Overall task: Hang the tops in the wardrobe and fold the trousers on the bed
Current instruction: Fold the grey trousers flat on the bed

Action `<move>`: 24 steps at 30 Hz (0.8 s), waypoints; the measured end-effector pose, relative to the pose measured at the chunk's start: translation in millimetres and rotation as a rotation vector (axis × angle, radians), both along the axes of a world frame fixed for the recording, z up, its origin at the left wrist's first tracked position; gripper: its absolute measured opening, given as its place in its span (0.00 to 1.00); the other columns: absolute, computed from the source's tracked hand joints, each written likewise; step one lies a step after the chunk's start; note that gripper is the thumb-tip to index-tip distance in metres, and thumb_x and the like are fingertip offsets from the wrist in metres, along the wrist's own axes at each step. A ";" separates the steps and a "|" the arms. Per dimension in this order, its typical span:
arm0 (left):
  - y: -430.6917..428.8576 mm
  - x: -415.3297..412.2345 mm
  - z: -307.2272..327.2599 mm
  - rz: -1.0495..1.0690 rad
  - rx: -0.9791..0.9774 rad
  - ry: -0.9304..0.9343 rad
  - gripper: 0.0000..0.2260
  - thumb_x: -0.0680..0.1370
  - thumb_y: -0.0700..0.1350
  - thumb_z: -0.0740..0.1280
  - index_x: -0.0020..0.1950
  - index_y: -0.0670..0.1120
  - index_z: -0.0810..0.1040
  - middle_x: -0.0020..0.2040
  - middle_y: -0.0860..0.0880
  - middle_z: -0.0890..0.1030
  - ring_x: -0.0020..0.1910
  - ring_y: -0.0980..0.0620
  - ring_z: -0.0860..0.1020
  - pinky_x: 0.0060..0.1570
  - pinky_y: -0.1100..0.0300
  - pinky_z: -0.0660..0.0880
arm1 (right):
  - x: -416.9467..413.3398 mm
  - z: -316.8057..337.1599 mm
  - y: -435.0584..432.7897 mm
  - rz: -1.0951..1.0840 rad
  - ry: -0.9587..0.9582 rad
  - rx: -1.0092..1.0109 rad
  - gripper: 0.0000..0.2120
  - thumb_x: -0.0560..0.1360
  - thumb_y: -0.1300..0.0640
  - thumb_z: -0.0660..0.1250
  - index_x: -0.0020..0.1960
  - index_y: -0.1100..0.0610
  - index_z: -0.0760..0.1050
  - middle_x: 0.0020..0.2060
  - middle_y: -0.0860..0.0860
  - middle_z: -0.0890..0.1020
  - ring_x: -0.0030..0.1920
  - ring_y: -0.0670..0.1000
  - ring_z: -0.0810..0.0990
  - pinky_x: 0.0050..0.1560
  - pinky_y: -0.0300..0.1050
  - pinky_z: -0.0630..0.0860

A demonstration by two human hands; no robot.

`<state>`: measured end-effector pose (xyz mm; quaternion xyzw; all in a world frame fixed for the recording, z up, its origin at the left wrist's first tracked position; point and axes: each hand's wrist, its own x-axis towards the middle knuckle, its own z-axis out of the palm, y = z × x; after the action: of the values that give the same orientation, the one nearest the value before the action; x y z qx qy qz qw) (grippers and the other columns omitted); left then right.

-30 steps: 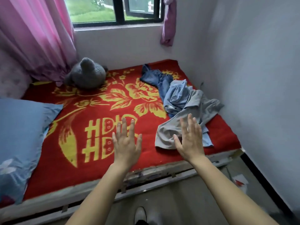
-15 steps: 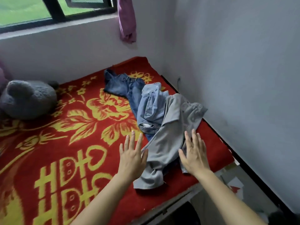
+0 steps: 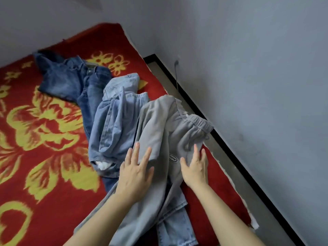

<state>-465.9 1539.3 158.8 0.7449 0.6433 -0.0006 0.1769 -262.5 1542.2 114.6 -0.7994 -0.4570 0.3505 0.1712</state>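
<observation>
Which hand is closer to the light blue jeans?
The left. The left hand is flat over the grey trousers, right beside the light blue jeans. The right hand is farther off, across the grey trousers on the wall side.

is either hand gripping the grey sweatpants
No, the left hand and right hand have straight, spread fingers over the grey sweatpants, curled round nothing.
</observation>
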 end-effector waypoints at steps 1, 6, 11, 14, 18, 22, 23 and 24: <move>11.4 7.0 -21.7 -0.027 -0.027 0.034 0.29 0.80 0.56 0.60 0.79 0.57 0.53 0.80 0.44 0.47 0.78 0.39 0.50 0.71 0.42 0.61 | 6.3 -17.8 10.0 -0.063 0.034 -0.017 0.37 0.79 0.47 0.65 0.81 0.52 0.50 0.78 0.63 0.52 0.78 0.60 0.51 0.76 0.51 0.50; 34.3 20.1 -115.3 -0.065 -0.204 0.230 0.29 0.78 0.61 0.57 0.78 0.59 0.53 0.80 0.49 0.48 0.77 0.39 0.48 0.69 0.34 0.57 | 33.6 -91.9 52.9 -0.359 0.225 -0.015 0.44 0.75 0.44 0.70 0.80 0.58 0.49 0.77 0.62 0.59 0.78 0.58 0.55 0.75 0.49 0.53; 42.2 19.9 -158.7 -0.087 -0.246 0.315 0.31 0.75 0.61 0.58 0.77 0.59 0.54 0.80 0.51 0.48 0.77 0.39 0.45 0.68 0.30 0.52 | 48.5 -122.5 91.4 -0.591 0.501 0.023 0.64 0.62 0.30 0.74 0.80 0.57 0.40 0.77 0.55 0.62 0.77 0.52 0.62 0.76 0.51 0.60; 45.4 18.6 -163.2 -0.073 -0.250 0.295 0.31 0.75 0.61 0.59 0.77 0.59 0.55 0.80 0.52 0.49 0.77 0.39 0.46 0.69 0.29 0.51 | 55.3 -116.2 118.3 -0.721 0.610 0.177 0.55 0.61 0.41 0.80 0.78 0.60 0.57 0.67 0.53 0.77 0.66 0.49 0.77 0.70 0.50 0.72; 50.8 15.1 -157.3 -0.007 -0.319 0.156 0.30 0.74 0.57 0.62 0.76 0.60 0.59 0.80 0.54 0.50 0.78 0.42 0.45 0.70 0.30 0.47 | 44.8 -94.3 118.5 -0.586 0.649 0.205 0.21 0.68 0.50 0.77 0.58 0.57 0.80 0.51 0.51 0.85 0.53 0.49 0.84 0.62 0.51 0.78; 59.6 4.6 -143.9 0.083 -0.388 -0.056 0.28 0.74 0.48 0.63 0.74 0.59 0.65 0.79 0.56 0.55 0.79 0.47 0.47 0.73 0.34 0.47 | 18.1 -78.4 54.7 -0.449 0.426 0.186 0.25 0.69 0.42 0.72 0.62 0.53 0.77 0.56 0.45 0.82 0.58 0.45 0.79 0.63 0.43 0.73; 60.3 0.9 -139.5 0.080 -0.385 -0.083 0.27 0.74 0.47 0.63 0.74 0.58 0.67 0.79 0.55 0.57 0.79 0.47 0.49 0.73 0.35 0.49 | 14.3 -78.1 34.6 -0.459 0.417 0.189 0.24 0.70 0.42 0.72 0.62 0.51 0.76 0.56 0.44 0.82 0.58 0.44 0.79 0.62 0.42 0.72; 58.8 -2.5 -135.2 0.068 -0.353 -0.100 0.26 0.75 0.45 0.63 0.73 0.56 0.69 0.78 0.54 0.60 0.78 0.47 0.51 0.73 0.37 0.52 | 11.1 -78.7 14.4 -0.488 0.419 0.182 0.24 0.71 0.42 0.72 0.63 0.50 0.76 0.57 0.43 0.82 0.59 0.44 0.79 0.62 0.42 0.72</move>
<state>-468.3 1598.0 23.6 0.6790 0.6486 -0.0704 0.3368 -251.4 1556.6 35.9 -0.7774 -0.2362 0.4136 0.4109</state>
